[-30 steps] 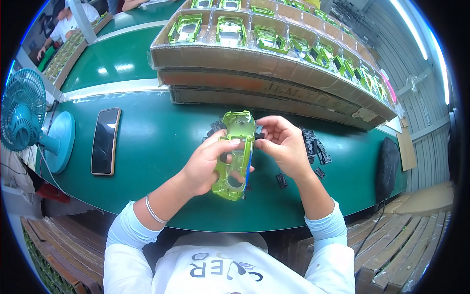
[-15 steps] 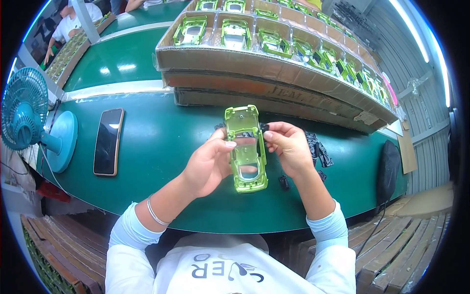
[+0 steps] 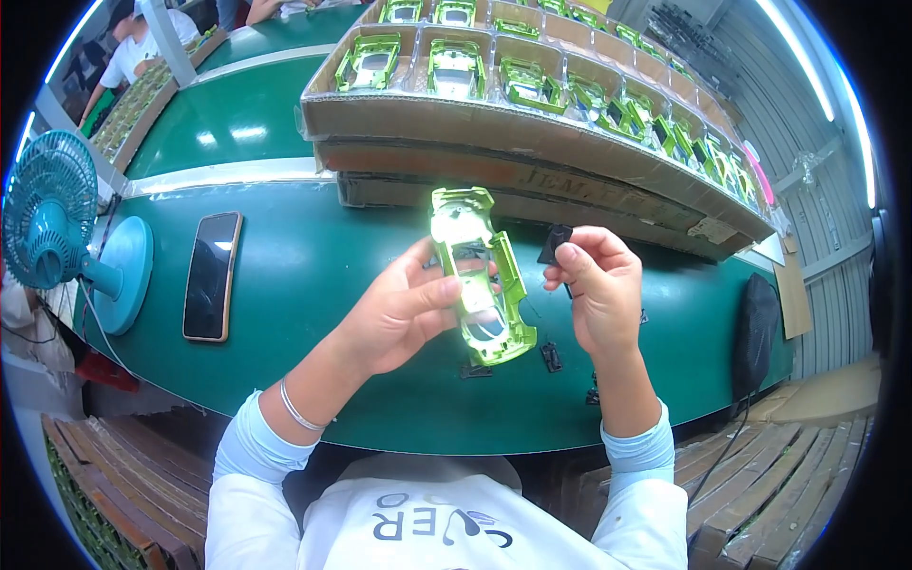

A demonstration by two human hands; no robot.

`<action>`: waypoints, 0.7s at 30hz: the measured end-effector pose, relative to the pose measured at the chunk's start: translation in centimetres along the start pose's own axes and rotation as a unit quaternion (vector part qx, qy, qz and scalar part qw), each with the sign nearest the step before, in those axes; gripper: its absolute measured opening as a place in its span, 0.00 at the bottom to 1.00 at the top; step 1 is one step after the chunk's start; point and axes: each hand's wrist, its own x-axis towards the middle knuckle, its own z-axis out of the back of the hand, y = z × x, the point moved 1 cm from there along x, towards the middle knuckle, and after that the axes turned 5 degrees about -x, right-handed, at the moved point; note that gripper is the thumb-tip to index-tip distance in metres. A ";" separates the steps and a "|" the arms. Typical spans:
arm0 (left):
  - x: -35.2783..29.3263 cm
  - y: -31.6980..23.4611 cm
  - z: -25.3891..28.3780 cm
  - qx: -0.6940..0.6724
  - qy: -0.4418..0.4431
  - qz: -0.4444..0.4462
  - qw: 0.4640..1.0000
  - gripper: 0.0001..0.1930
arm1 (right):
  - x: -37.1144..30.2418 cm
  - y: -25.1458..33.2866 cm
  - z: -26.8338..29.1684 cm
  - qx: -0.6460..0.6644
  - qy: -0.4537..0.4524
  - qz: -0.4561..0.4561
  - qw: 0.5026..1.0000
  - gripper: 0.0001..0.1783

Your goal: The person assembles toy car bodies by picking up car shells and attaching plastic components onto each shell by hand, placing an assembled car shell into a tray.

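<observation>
A shiny green toy car body shell [image 3: 480,275] is tilted above the green table, its window openings showing through. My left hand [image 3: 404,309] grips the shell along its left side, thumb on top and fingers underneath. To the right of the shell, my right hand [image 3: 598,280] pinches a small black plastic part [image 3: 556,244] between thumb and fingertips, apart from the shell. Loose black plastic pieces lie on the table below, among them one small piece [image 3: 551,357] between the shell and my right wrist. What the pinched part is exactly I cannot make out.
Stacked cardboard trays [image 3: 532,142] of green car shells stand along the back. On the left are a phone [image 3: 211,275] and a blue fan [image 3: 71,237]. A black pouch-like object [image 3: 753,328] lies far right. Another person [image 3: 142,47] sits at upper left.
My right hand has drawn away from the shell to the right, carrying the black part. The shell has turned in my left hand, its far end leaning left.
</observation>
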 end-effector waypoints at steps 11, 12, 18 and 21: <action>0.3 2.1 -0.1 0.235 -0.022 -0.055 0.970 0.33 | -1.7 -0.7 -2.2 -0.405 0.066 0.126 0.903 0.03; 0.3 2.1 -0.2 0.253 -0.015 -0.064 0.965 0.33 | -1.7 -0.7 -2.3 -0.414 0.060 0.125 0.900 0.04; 0.3 2.8 0.0 0.321 -0.024 -0.088 0.943 0.35 | -1.7 -1.1 -2.5 -0.433 0.052 0.140 0.889 0.04; 0.3 3.0 0.0 0.338 -0.028 -0.102 0.935 0.36 | -1.7 -1.2 -2.6 -0.429 0.047 0.135 0.892 0.04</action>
